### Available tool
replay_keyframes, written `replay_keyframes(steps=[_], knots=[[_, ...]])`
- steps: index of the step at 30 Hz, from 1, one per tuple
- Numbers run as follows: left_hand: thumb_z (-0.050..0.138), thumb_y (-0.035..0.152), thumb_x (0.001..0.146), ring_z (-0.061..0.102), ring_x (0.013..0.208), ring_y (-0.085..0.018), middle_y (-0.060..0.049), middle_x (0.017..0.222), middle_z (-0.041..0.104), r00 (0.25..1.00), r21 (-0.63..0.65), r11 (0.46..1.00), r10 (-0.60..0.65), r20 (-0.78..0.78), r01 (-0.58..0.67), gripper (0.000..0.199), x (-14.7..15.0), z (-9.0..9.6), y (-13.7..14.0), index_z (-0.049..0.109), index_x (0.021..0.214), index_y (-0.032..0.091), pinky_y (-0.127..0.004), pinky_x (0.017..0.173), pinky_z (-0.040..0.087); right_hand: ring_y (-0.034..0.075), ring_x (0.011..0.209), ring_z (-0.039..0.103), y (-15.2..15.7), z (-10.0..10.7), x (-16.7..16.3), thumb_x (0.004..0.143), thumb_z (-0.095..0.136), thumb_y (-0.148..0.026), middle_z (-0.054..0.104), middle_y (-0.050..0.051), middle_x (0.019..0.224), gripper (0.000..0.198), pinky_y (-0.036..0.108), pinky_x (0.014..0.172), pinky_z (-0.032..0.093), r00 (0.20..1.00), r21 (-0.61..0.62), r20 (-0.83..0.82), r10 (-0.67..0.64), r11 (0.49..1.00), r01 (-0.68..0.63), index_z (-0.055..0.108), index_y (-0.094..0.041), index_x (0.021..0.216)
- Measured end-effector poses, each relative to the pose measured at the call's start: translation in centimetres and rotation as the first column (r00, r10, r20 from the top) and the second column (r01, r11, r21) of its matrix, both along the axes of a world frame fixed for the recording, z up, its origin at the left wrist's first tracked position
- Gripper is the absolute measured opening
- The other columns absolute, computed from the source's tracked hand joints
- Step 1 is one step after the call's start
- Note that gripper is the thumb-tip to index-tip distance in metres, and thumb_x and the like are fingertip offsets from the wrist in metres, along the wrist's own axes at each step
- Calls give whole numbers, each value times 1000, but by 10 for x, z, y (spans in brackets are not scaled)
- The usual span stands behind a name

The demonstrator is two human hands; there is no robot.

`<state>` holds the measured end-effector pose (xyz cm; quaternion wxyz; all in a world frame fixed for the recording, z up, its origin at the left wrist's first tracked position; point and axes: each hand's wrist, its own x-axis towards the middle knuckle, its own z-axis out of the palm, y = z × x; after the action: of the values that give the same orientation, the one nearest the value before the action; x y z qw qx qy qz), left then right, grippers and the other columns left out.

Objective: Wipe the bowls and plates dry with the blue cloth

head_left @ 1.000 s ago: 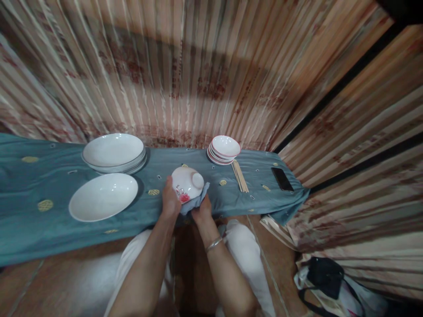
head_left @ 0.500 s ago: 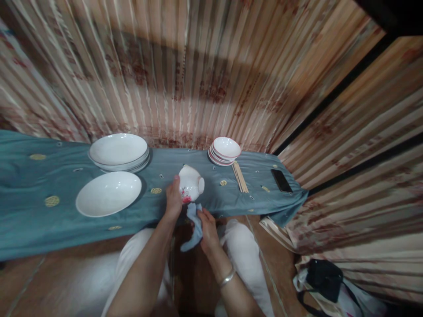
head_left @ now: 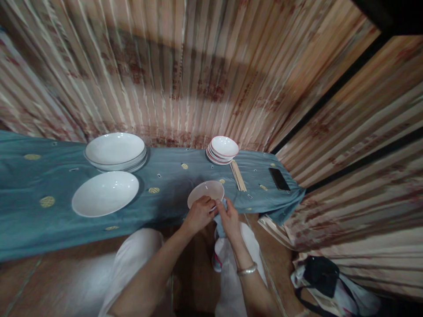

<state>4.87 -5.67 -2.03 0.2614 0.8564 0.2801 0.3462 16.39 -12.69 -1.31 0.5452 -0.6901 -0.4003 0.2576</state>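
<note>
A white bowl (head_left: 205,190) hangs over the table's front edge, its inside facing up toward me. My left hand (head_left: 200,214) is closed on its near rim, fingers curled at the inner side. Right beside it, my right hand (head_left: 229,219) grips a light blue cloth (head_left: 220,229) at the bowl's near right edge, the thumb by the rim. Part of the cloth hangs below the fingers, and the rest is hidden behind the hand. A silver bracelet (head_left: 247,269) circles the right wrist.
On the teal tablecloth (head_left: 172,180) stand a stack of large plates (head_left: 115,149), a wide white dish (head_left: 105,193) and red-rimmed small bowls (head_left: 224,147). Chopsticks (head_left: 238,176) and a phone (head_left: 279,179) lie right. Curtains (head_left: 185,79) hang behind; a bag (head_left: 322,277) sits on the floor.
The bowl has turned from its side to inside-up and moved right. My left hand shifted to its near rim. My right hand moved right and up with the cloth, against the bowl.
</note>
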Motion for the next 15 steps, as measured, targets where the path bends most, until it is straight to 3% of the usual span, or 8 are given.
replay_keyframes(steps=[4, 9, 12, 15], knots=[[58, 27, 90, 62, 76, -22, -8, 73, 63, 997, 58, 998, -16, -82, 21, 17, 0, -2, -2, 66, 78, 18, -34, 73, 50, 24, 95, 65, -2, 3, 2, 83, 59, -54, 75, 7, 96, 46, 33, 85, 47, 999, -34, 42, 32, 999, -31, 66, -18, 113], [64, 32, 86, 65, 88, -26, -10, 81, 68, 992, 62, 997, -39, -119, 46, 15, -6, 2, -9, 66, 78, 20, -39, 85, 52, 23, 83, 64, -7, -5, 9, 77, 56, -44, 75, 4, 85, 30, 32, 78, 48, 1000, -44, -17, 3, 999, -4, 70, -21, 91], [71, 39, 79, 62, 111, -31, -15, 109, 69, 999, 80, 996, -27, -44, 31, 31, -14, 3, -13, 68, 102, 20, -50, 106, 41, 24, 83, 63, -11, -12, 14, 71, 54, -41, 75, 4, 85, 29, 32, 79, 48, 989, -45, -145, -32, 999, 26, 71, -21, 81], [68, 43, 82, 40, 139, -35, -21, 145, 49, 991, 52, 995, 81, 111, -87, 60, -18, 4, -12, 53, 134, 18, -59, 118, 19, 25, 84, 63, -11, -8, 17, 70, 53, -42, 75, 5, 86, 30, 33, 80, 49, 972, -42, -229, -48, 998, 40, 72, -21, 80]])
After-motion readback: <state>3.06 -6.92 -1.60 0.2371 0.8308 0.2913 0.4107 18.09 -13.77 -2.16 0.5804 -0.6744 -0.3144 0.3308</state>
